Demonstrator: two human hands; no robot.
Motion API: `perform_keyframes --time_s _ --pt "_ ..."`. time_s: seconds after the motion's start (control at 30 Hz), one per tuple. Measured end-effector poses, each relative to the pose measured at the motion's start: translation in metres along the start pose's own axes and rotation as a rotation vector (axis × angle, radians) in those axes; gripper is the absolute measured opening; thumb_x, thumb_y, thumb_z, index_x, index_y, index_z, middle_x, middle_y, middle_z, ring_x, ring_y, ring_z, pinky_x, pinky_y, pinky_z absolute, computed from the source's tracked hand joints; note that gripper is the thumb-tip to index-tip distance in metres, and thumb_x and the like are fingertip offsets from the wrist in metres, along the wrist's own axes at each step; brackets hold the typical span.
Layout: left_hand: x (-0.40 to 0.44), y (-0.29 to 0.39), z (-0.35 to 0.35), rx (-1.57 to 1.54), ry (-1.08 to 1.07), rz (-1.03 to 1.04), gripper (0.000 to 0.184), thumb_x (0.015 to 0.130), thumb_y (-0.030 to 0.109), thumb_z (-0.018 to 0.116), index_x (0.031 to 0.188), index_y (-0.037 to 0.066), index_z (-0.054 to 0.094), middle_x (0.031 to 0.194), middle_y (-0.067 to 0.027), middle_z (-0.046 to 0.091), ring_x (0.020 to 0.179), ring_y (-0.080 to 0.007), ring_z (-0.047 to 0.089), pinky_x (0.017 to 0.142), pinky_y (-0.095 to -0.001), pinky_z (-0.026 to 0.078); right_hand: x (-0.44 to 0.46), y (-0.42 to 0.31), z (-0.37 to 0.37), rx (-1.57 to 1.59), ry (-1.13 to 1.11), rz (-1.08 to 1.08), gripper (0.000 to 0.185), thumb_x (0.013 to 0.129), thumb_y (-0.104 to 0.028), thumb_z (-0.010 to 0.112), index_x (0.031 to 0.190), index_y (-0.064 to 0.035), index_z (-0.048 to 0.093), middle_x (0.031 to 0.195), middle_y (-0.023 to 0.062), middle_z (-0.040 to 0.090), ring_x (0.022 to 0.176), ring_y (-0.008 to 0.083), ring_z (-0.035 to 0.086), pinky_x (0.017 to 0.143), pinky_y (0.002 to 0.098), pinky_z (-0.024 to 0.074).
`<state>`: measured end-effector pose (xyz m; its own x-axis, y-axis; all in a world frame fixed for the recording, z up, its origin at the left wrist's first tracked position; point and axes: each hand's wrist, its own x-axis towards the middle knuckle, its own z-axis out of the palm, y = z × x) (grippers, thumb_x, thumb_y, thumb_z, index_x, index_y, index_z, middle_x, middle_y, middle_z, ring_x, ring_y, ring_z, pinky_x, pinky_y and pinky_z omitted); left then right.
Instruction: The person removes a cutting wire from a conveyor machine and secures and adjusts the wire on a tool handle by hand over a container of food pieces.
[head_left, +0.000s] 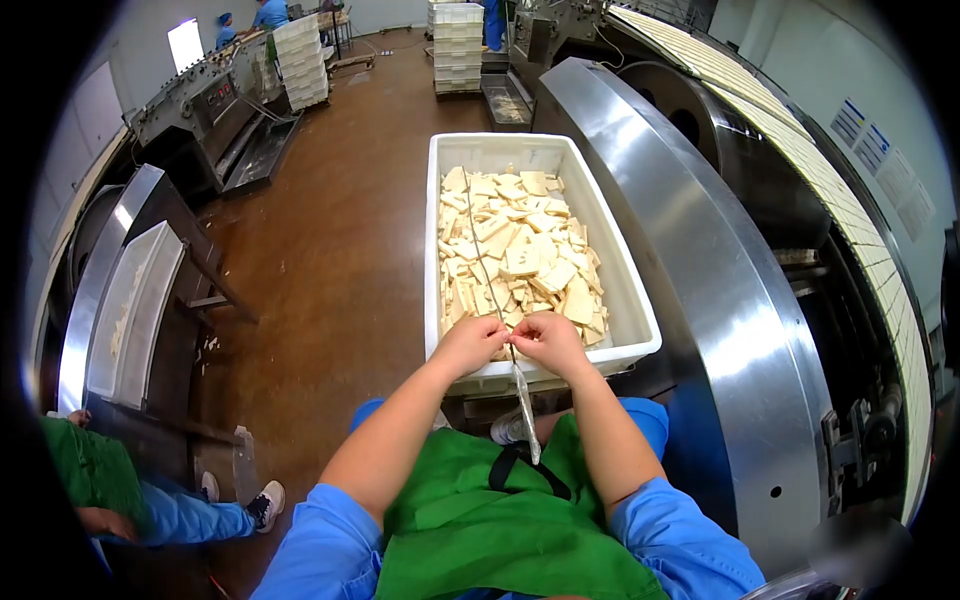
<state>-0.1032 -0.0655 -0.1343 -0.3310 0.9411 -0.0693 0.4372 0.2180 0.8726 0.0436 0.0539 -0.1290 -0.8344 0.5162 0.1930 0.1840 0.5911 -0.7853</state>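
A long thin dark rod (478, 245) stretches over the white crate, with a pale, flattened, shiny piece (526, 415) at its near end, hanging in front of the apron. My left hand (474, 345) is closed in a pinch at the rod, just over the crate's near rim. Close beside it, my right hand (550, 342) also pinches at the rod, fingertips almost touching the left ones. Fingers partly hide the exact grip. Under the rod, pale yellow flat broken pieces (522, 255) fill much of the white crate (620, 290).
Along the right runs a curved steel machine cover (690, 240) beside a conveyor (800, 160) carrying pale sheets. A co-worker in a green apron (95, 470) stands at lower left near another white crate (150, 320). Stacked crates (458, 50) and other people stand farther back.
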Motion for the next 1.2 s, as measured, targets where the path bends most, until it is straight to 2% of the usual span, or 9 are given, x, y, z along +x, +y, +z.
perform_keyframes --time_s 0.13,0.2,0.27,0.43,0.6,0.87,0.9,0.97,1.2 --pt "-0.003 0.000 0.000 0.053 0.040 0.026 0.020 0.089 0.021 0.058 0.082 0.003 0.064 0.067 -0.0050 0.059 0.062 -0.0133 0.051 0.059 -0.0301 0.043 -0.001 0.001 0.001 -0.029 0.005 -0.019 0.021 0.076 -0.023 0.072 0.081 -0.0032 0.070 0.073 0.0096 0.067 0.064 0.0201 0.064 0.060 0.0307 0.0496" --pt "0.000 0.003 -0.002 0.062 0.039 0.017 0.020 0.088 0.022 0.059 0.083 0.003 0.064 0.067 -0.0052 0.059 0.062 -0.0137 0.051 0.059 -0.0305 0.043 0.000 -0.002 0.000 -0.015 -0.009 0.050 0.021 0.076 -0.024 0.072 0.082 -0.0035 0.071 0.073 0.0098 0.067 0.065 0.0204 0.064 0.061 0.0312 0.0497" --pt "-0.001 0.004 -0.002 0.074 0.051 -0.022 0.023 0.086 0.024 0.058 0.087 0.003 0.067 0.074 -0.0141 0.065 0.067 -0.0257 0.060 0.064 -0.0362 0.047 0.001 -0.004 -0.001 -0.010 -0.008 0.064 0.021 0.076 -0.024 0.072 0.082 -0.0037 0.071 0.073 0.0098 0.067 0.065 0.0203 0.064 0.061 0.0312 0.0496" --pt "-0.003 0.008 -0.003 0.118 0.033 -0.087 0.024 0.085 0.026 0.059 0.087 0.004 0.068 0.075 -0.0143 0.065 0.068 -0.0263 0.061 0.064 -0.0365 0.047 0.003 -0.002 0.001 -0.065 -0.031 0.093 0.020 0.077 -0.023 0.072 0.083 -0.0039 0.071 0.073 0.0096 0.067 0.064 0.0195 0.063 0.060 0.0307 0.0492" --pt "-0.001 0.002 -0.001 0.132 0.018 -0.092 0.026 0.085 0.029 0.059 0.086 0.004 0.069 0.075 -0.0141 0.066 0.069 -0.0271 0.062 0.064 -0.0372 0.048 0.003 -0.001 0.001 0.036 -0.074 0.147 0.023 0.079 -0.027 0.073 0.085 -0.0042 0.070 0.070 0.0080 0.066 0.062 0.0169 0.060 0.059 0.0302 0.0479" --pt "0.001 0.005 -0.002 0.167 -0.014 -0.114 0.029 0.087 0.029 0.053 0.086 0.004 0.067 0.079 -0.0143 0.066 0.074 -0.0286 0.063 0.068 -0.0390 0.048 0.006 0.002 0.002 0.008 -0.103 0.166 0.024 0.080 -0.028 0.072 0.085 -0.0044 0.068 0.070 0.0073 0.065 0.062 0.0169 0.059 0.060 0.0307 0.0470" --pt "0.001 0.000 0.001 0.163 -0.013 -0.117 0.029 0.087 0.029 0.053 0.086 0.004 0.067 0.079 -0.0143 0.066 0.074 -0.0286 0.063 0.068 -0.0390 0.048 0.005 -0.001 0.002 -0.015 -0.108 0.189 0.024 0.081 -0.028 0.071 0.085 -0.0047 0.068 0.071 0.0075 0.065 0.063 0.0177 0.059 0.060 0.0310 0.0471" --pt "0.007 -0.010 0.005 0.169 0.017 -0.087 0.027 0.090 0.027 0.053 0.083 0.003 0.062 0.071 -0.0082 0.063 0.064 -0.0188 0.057 0.063 -0.0347 0.047 0.004 -0.002 0.004 -0.029 -0.119 0.180 0.024 0.082 -0.028 0.071 0.086 -0.0049 0.068 0.071 0.0081 0.065 0.064 0.0189 0.060 0.061 0.0316 0.0472" --pt "0.013 -0.019 0.007 0.041 -0.066 -0.100 0.027 0.094 0.026 0.049 0.086 0.003 0.059 0.074 -0.0063 0.062 0.064 -0.0165 0.056 0.061 -0.0315 0.047 0.005 -0.005 0.001 -0.021 -0.152 0.180 0.024 0.082 -0.029 0.069 0.088 -0.0049 0.068 0.076 0.0107 0.067 0.068 0.0235 0.062 0.064 0.0339 0.0482"
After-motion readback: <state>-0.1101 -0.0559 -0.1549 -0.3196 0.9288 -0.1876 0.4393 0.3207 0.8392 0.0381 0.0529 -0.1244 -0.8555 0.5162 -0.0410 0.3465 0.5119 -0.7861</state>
